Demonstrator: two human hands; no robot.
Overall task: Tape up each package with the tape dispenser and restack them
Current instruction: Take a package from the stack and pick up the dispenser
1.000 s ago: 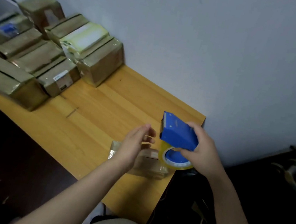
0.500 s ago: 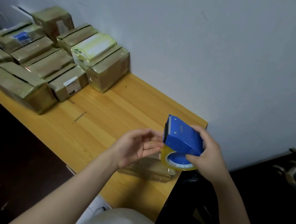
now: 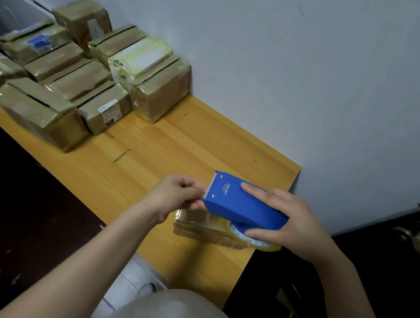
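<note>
Head view: my right hand (image 3: 289,223) grips the dispenser (image 3: 245,205), fingers laid along its blue top and thumb low beside the roll. My left hand (image 3: 175,197) is curled, pinching the end of the tape (image 3: 246,237) at the blade. Both are held just above a package (image 3: 200,229) lying flat near the right edge of the table (image 3: 177,148), partly hidden by the dispenser. More packages (image 3: 78,77) crowd the table's far left end, against the wall (image 3: 299,76).
</note>
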